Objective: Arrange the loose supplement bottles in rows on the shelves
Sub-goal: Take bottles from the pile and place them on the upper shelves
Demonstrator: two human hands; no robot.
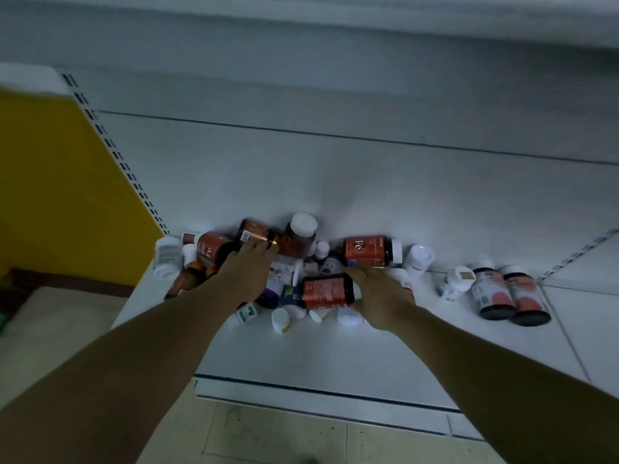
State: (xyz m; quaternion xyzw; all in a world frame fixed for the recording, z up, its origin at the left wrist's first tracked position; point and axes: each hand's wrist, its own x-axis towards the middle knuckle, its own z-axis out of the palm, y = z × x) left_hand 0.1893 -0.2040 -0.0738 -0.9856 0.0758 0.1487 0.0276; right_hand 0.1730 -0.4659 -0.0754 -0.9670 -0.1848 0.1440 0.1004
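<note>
A heap of loose supplement bottles (294, 262) lies at the back of the white bottom shelf (335, 356). My left hand (248, 272) reaches over the heap, and its straight fingers touch a copper-labelled bottle (254, 233) lying on top. My right hand (382, 296) curls round the right end of a dark bottle with a red label (326, 291) lying on its side. Just behind that hand lies a red "Fe" bottle (366, 250) with a white cap. Two dark bottles with orange labels (510, 294) stand side by side at the right. A small white bottle (454, 283) sits next to them.
The white back panel (335, 169) rises right behind the heap. A slotted upright (120, 159) and a yellow wall (50, 179) bound the shelf on the left. An upper shelf edge (435, 21) overhangs. The tiled floor (268, 437) lies below the shelf front.
</note>
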